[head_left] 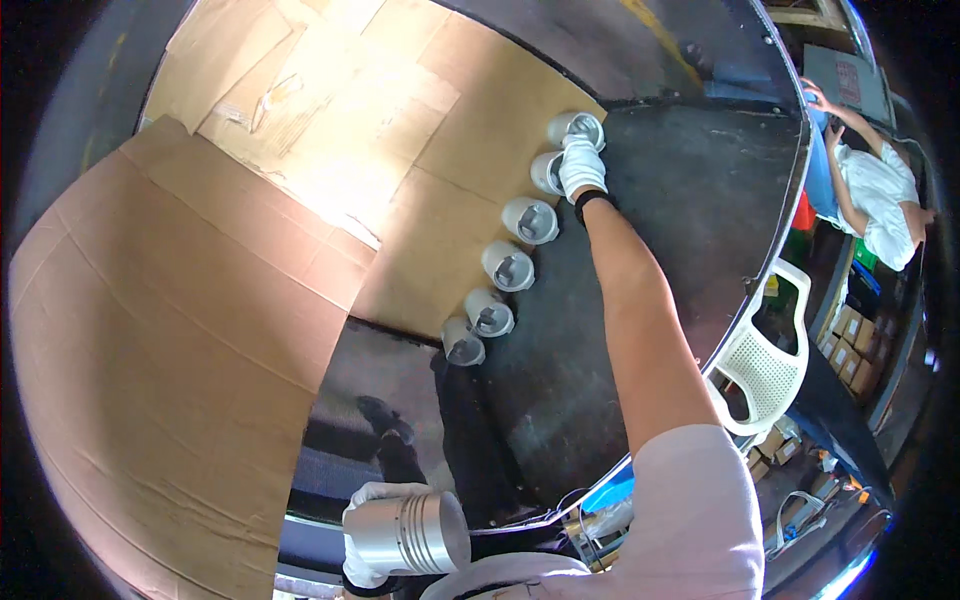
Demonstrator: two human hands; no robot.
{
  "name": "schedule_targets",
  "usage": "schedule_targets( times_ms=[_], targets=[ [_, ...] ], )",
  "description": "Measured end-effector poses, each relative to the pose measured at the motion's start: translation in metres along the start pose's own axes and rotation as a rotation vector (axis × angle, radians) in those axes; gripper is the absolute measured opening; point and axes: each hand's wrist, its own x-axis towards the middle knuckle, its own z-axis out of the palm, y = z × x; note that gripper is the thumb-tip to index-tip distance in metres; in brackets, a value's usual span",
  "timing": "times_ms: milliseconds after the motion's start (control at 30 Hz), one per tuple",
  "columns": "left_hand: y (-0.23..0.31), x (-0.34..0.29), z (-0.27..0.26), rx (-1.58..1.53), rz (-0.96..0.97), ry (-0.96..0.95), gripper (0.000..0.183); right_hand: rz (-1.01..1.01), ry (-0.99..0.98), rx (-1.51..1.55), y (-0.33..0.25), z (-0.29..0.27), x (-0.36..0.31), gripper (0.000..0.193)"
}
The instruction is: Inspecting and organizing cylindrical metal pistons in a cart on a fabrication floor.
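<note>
My left hand (362, 565), in a white glove, is wrapped round a large silver engine piston (405, 533) near the lower edge. The piston lies on its side in the hand, its ring grooves toward the right. My right arm reaches far forward over the table. The gloved right hand (582, 170) grips the farthest piston (566, 128) in a row, its fingers at the open end. Just beside that hand lies another piston (545, 172), partly covered by it. Nearer along the row are several more, among them one piston (528, 220) and the nearest piston (461, 342).
Under the row lie a cardboard sheet (440, 215) and a dark tabletop (690, 200). A large cardboard flap (180, 330) bends down at left. A white plastic chair (765, 360) stands beyond the right edge, and a person in a white shirt (880, 190) is farther off.
</note>
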Motion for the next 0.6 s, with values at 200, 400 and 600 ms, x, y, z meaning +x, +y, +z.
schedule_targets(
  times_ms=[200,400,600],
  targets=[
    [0.014,0.004,0.01,-0.152,-0.086,0.109,0.051,0.022,0.137,0.065,0.017,0.033,0.001,0.029],
    [0.012,0.001,0.009,-0.148,-0.128,0.121,0.055,0.138,0.055,0.21,0.013,0.047,-0.004,0.022],
    [0.016,0.014,0.017,-0.216,-0.145,0.093,0.059,0.187,-0.067,0.239,0.013,0.011,-0.019,0.027]
  ],
)
